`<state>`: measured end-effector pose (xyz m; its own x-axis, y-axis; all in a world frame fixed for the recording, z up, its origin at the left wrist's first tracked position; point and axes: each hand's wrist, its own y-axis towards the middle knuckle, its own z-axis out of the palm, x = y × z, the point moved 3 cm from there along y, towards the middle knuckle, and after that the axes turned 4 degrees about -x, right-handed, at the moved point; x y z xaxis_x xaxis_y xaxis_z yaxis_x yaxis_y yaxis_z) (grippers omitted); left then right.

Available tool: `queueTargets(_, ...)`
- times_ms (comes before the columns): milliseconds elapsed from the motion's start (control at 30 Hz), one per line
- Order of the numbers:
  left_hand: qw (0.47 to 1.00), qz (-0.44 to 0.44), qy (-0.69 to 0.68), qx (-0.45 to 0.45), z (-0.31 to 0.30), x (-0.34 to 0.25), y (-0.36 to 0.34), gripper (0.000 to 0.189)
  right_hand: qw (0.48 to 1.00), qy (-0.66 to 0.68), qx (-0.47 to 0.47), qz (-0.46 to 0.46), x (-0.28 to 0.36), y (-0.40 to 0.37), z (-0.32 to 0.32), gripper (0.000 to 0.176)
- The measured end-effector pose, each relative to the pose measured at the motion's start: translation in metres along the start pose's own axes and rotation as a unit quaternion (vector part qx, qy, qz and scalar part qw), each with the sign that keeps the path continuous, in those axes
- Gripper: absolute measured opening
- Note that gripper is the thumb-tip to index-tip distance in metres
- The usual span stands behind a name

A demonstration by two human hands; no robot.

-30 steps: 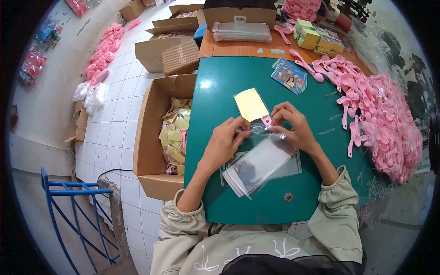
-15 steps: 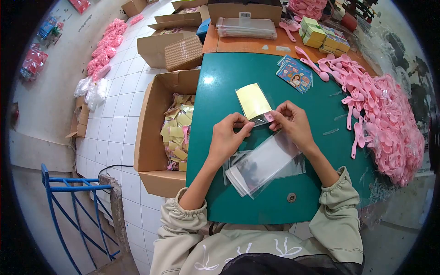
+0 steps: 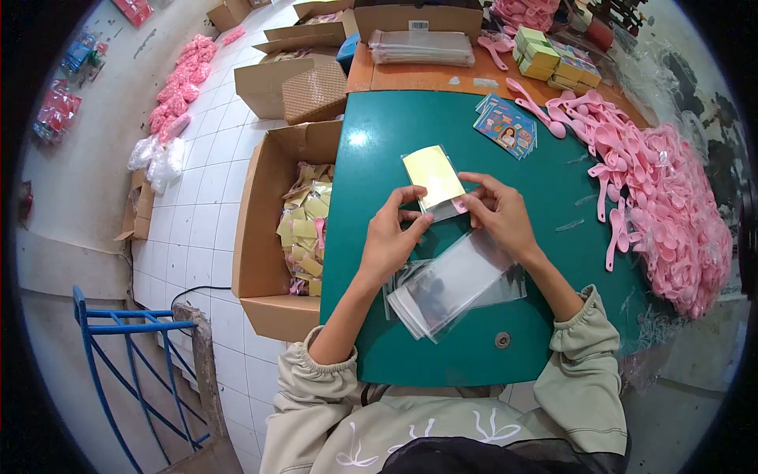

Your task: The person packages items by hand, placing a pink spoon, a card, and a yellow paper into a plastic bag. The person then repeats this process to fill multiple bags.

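Observation:
A clear plastic bag with a yellow card (image 3: 433, 175) inside is held over the green table between my two hands. My left hand (image 3: 393, 235) pinches its lower left edge, forefinger over the card's corner. At the lower right corner, my right hand (image 3: 500, 218) grips the bag with thumb and fingers. A bit of pink (image 3: 460, 205), perhaps a spoon end, shows there under the plastic; the rest of it is hidden by the card. Below my hands lies a stack of empty clear plastic bags (image 3: 454, 288), partly under my right wrist.
Pink spoons (image 3: 671, 213) are heaped along the table's right side. Printed blue cards (image 3: 509, 130) lie at the back. An open cardboard box (image 3: 260, 229) of filled packets stands left of the green table (image 3: 442, 367). More bags (image 3: 422, 49) and card stacks (image 3: 553, 63) sit behind.
The bag with the yellow card has shifted slightly left and toward me. My left forefinger has moved up onto the card's corner, and my right fingers have spread along the right edge.

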<state>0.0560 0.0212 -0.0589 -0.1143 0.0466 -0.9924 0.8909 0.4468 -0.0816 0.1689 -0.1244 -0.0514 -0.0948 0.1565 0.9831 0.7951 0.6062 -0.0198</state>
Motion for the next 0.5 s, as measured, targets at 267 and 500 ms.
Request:
queueTargets(267,0.99,0.078,0.035,-0.108,-0.095,-0.028,-0.003,0.046,0.852,-0.442,-0.142,-0.241,0.004,0.048,-0.116,0.029)
queueTargets(500,0.848,0.093,0.376,-0.362,-0.126,-0.052,-0.026,0.033,0.627,-0.671,-0.35,-0.184,-0.013,0.061,-0.23,0.033)
